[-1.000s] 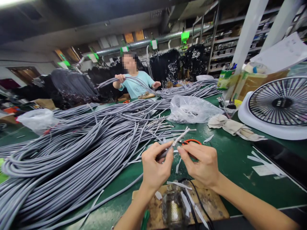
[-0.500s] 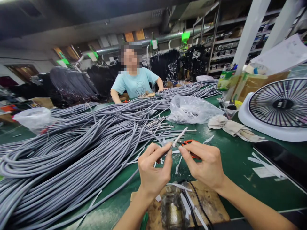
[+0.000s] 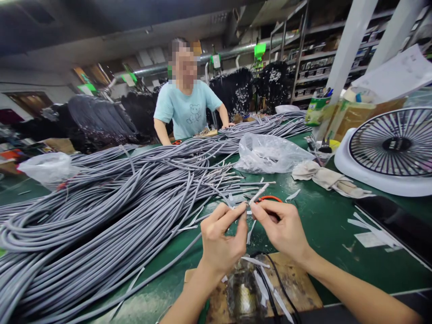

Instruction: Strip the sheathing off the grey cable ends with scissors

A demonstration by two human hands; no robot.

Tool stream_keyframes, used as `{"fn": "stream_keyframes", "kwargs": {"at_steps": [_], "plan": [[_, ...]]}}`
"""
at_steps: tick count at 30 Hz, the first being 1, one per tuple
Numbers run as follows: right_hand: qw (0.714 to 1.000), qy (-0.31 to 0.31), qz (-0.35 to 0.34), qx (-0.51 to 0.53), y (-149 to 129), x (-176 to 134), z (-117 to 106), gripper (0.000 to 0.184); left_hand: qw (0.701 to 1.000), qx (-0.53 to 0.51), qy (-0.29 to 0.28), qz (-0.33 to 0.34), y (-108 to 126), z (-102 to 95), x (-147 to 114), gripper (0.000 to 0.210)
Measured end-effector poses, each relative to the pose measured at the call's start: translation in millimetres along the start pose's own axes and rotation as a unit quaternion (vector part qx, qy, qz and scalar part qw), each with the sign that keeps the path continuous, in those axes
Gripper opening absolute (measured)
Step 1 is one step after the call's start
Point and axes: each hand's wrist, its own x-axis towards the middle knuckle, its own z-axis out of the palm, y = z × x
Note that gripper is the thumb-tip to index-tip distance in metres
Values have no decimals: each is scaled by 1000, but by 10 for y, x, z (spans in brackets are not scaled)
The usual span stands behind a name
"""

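Pinched between thumb and forefinger of my left hand (image 3: 222,238) is the end of a grey cable, its sheath mostly hidden by the fingers. From it a stripped white cable end (image 3: 260,191) points up and to the right. The fingertips of my right hand (image 3: 281,225) are closed on the base of that white part, almost touching the left fingertips. Just behind the right hand lies an orange-handled hand tool (image 3: 272,198), largely covered. Below both hands is a stained wooden board (image 3: 297,283) carrying a tape-wrapped block (image 3: 245,290) and black cords.
A large bundle of grey cables (image 3: 111,216) covers the left of the green table (image 3: 330,225). A plastic bag (image 3: 270,153), a cloth glove (image 3: 332,180), a white fan (image 3: 394,148) and a dark phone-like slab (image 3: 394,225) lie right. A person (image 3: 189,108) stands opposite. Paper strips are scattered about.
My right fingertips have moved in onto the base of the white cable end, which now tilts further right. My left hand has shifted slightly right. The person opposite has straightened up.
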Motion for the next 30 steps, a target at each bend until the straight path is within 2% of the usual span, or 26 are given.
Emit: {"fn": "stream_keyframes", "kwargs": {"at_steps": [2,4,6,9,12,15,20,30], "plan": [[992,52,-86,-80,4,-48,17,24,1000,-3,-5,-21,11,-5,7,21],[971,89,-162,-151,6,-87,36,19,999,-16,-14,-46,19,-12,14,21],[956,103,-197,-192,3,-101,57,19,997,-29,-18,-65,16,-15,19,21],[961,88,-188,-185,-10,-76,71,20,998,-34,-4,-61,-14,-16,24,21],[971,72,-156,-164,-10,-36,41,18,999,-19,29,-26,-54,-18,26,22],[968,94,-153,-176,14,-19,-21,16,998,13,56,11,-76,-21,16,27],[958,104,-168,-206,45,-31,-66,13,995,56,69,54,-76,-23,-2,31],[957,92,-172,-216,27,-31,-67,14,992,75,67,74,-73,-25,-7,31]]}}
